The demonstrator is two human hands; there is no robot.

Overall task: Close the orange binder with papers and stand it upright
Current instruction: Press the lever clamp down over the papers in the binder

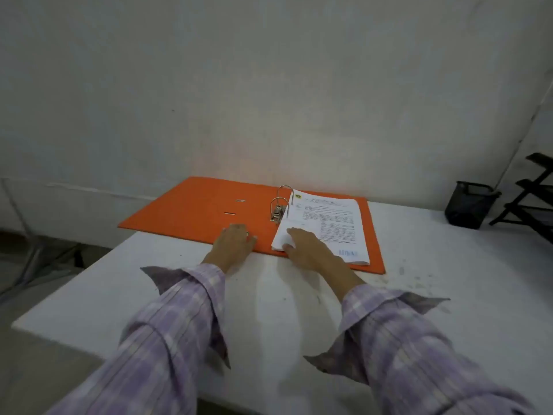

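The orange binder [191, 209] lies open and flat on the white table [269, 310], against the wall. Its metal ring arch [281, 202] stands up in the middle. A stack of printed papers [332, 223] lies on the binder's right half, beside the rings. My left hand [235, 242] rests flat, fingers apart, on the near edge of the left cover. My right hand [312, 250] presses on the near left corner of the papers, thumb at the stack's edge. Both sleeves are lilac plaid.
A black mesh pen cup [466, 205] stands at the table's far right. A black folding rack [532, 199] is beyond it at the right edge. The table's left edge drops off to the floor near the binder's left cover.
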